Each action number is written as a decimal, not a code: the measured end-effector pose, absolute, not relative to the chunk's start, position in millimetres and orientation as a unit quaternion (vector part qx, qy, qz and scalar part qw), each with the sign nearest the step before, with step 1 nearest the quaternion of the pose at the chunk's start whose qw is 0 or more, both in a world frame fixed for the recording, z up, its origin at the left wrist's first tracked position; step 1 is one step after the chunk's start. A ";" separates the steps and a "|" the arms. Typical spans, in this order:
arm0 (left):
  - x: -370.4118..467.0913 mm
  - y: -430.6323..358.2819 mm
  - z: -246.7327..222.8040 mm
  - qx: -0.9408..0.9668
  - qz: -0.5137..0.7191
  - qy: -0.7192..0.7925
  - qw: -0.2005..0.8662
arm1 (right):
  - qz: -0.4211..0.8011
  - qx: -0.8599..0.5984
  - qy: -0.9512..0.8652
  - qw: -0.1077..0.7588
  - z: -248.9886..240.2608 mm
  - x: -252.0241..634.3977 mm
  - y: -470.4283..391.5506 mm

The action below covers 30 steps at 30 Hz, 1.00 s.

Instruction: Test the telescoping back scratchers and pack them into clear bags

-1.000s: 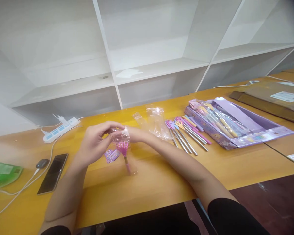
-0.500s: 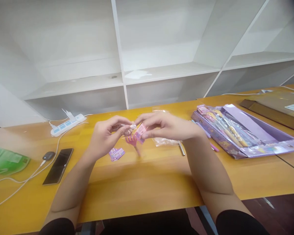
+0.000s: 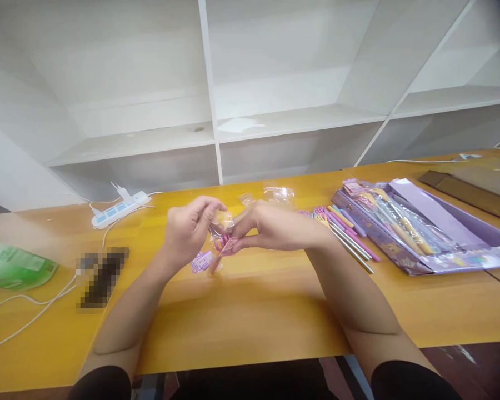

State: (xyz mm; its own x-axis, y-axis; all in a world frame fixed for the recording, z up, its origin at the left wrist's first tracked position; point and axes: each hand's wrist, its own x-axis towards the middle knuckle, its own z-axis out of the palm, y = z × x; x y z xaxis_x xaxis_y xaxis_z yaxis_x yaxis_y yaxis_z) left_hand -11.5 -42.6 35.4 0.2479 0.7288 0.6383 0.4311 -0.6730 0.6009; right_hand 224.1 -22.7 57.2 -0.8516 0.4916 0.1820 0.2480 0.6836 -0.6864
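My left hand [image 3: 191, 229] is closed, pinching a clear plastic bag [image 3: 225, 220] between thumb and fingers. Opposite it, my right hand [image 3: 266, 225] grips a small pink card [image 3: 229, 246] at the fingertips. Just below the bag is a pink back scratcher [image 3: 221, 241] with a pronged head, its handle blurred and pointing down; I cannot tell which hand bears it. Small purple printed cards [image 3: 203, 261] lie on the table beneath my left hand. Several back scratchers [image 3: 350, 236] with silver rods and coloured handles lie beside my right forearm.
A purple display box [image 3: 441, 258] with bagged scratchers stands at the right, before a brown cardboard box [image 3: 475, 180]. Clear wrappers [image 3: 278, 194] lie behind my hands. To the left are a power strip [image 3: 120, 210], white cables and a green pouch [image 3: 19, 268]. White shelving backs the table.
My right hand has turned, its fingers pointing further down, and the pink card and scratcher have shifted left. The view has swung slightly, revealing more scratchers beside my right forearm.
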 end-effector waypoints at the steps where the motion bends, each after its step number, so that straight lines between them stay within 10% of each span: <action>1: -12.6 -41.6 35.4 0.768 0.492 0.375 0.166 | 0.339 -0.200 -0.901 0.183 56.3 223.4 -22.7; 9: -42.6 -33.3 47.0 0.803 0.388 0.315 0.326 | 0.310 -0.218 -0.900 0.214 58.2 223.4 -20.6; 30: -52.6 -34.2 65.1 0.899 0.342 0.268 0.061 | 0.311 -0.215 -0.905 0.194 56.9 225.2 -18.1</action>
State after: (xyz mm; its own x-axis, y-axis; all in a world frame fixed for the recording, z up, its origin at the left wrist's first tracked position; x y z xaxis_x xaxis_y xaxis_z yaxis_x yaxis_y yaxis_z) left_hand -52.6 -34.2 65.1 0.6223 0.5236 0.5819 0.4406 -0.8487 0.2925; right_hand 225.2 -18.1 56.9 -0.8317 0.5108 0.2175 0.2688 0.7133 -0.6473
